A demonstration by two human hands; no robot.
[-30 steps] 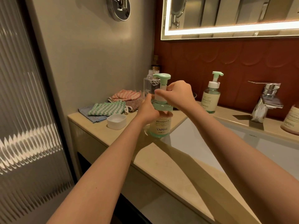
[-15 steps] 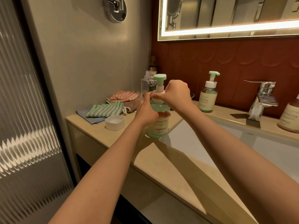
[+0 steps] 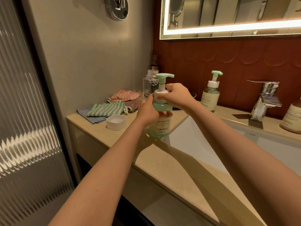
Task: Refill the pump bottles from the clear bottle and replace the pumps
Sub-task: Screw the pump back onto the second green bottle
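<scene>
A green pump bottle [image 3: 160, 128] labelled YAPING stands on the beige counter [image 3: 162, 159] by the sink's left edge. My left hand [image 3: 147, 111] wraps its body from the left. My right hand [image 3: 176, 96] pinches the white collar of its mint-green pump [image 3: 163, 78], which sits in the bottle's neck. Behind it the clear bottle [image 3: 149, 86] stands uncapped, with bubbles inside. A second green pump bottle [image 3: 210, 97] with its pump on stands further right. A brownish labelled bottle [image 3: 292, 119] is cut off at the right edge.
A white cap [image 3: 116, 121] lies on the counter left of the held bottle. Folded cloths [image 3: 110, 106] are piled by the wall. The white sink basin [image 3: 228, 144] lies to the right, with a chrome faucet [image 3: 264, 99] behind it. A lit mirror [image 3: 228, 15] hangs above.
The pump head has turned from facing left to facing right, with my right hand re-gripping the collar. Both hands stay on the bottle.
</scene>
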